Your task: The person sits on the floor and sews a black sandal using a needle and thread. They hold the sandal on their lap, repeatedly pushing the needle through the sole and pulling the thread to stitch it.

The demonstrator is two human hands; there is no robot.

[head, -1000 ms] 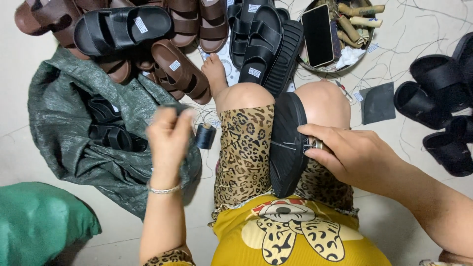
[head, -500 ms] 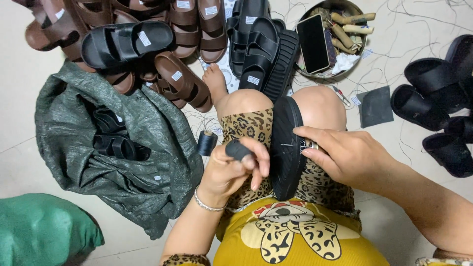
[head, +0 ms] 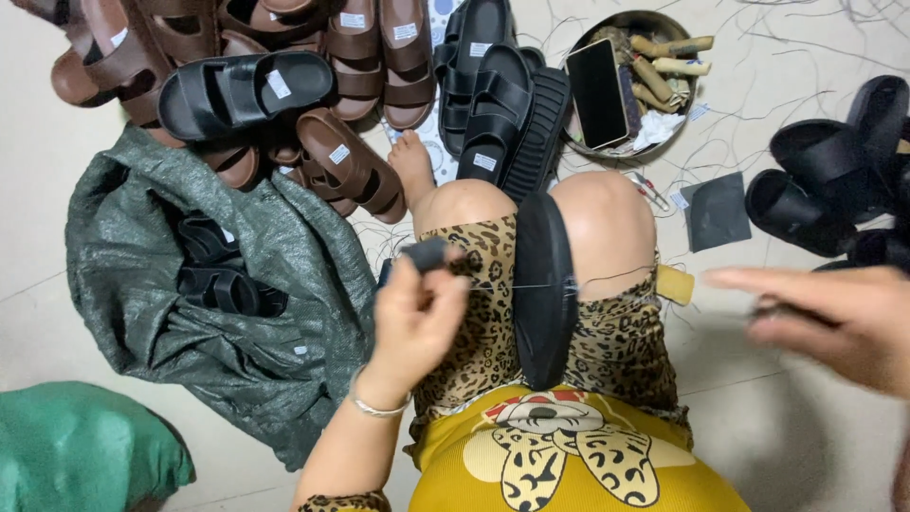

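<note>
- A green bundle [head: 81, 446] is lying at the far left corner of the floor [head: 38, 190], and beside it a grey-green woven sack [head: 227, 313] is sprawling open with black sandals [head: 223, 280] showing inside.
- Above the sack, brown sandals [head: 351, 161] are lying piled together, with one black two-strap sandal [head: 242, 90] resting on top of them.
- The left hand [head: 417, 318] is rising just left of the lap, its fingers pressed together and pinching a small dark piece [head: 427, 254] at the fingertips; a bangle is sitting on the wrist.
- A thin thread [head: 502, 285] is running taut from that hand across to the black sole [head: 545, 284].
- The black sole is standing on edge between the knees, clamped there, just right of the left hand and well left of the right hand; neither hand is touching it directly.
- Beyond the knees, more black sandals [head: 498, 104] are lying stacked, and a round bowl [head: 682, 62] is holding a dark phone [head: 597, 93] and some stubby sticks.
- A dark square patch [head: 718, 210] is lying flat on the floor to the right of the knees.
- The right hand [head: 834, 318] is hanging blurred at the right edge, well apart from the sole, fingers stretched leftwards; whether it is pinching anything I cannot tell.
- Black slides [head: 825, 180] are sitting heaped at the far right.
</note>
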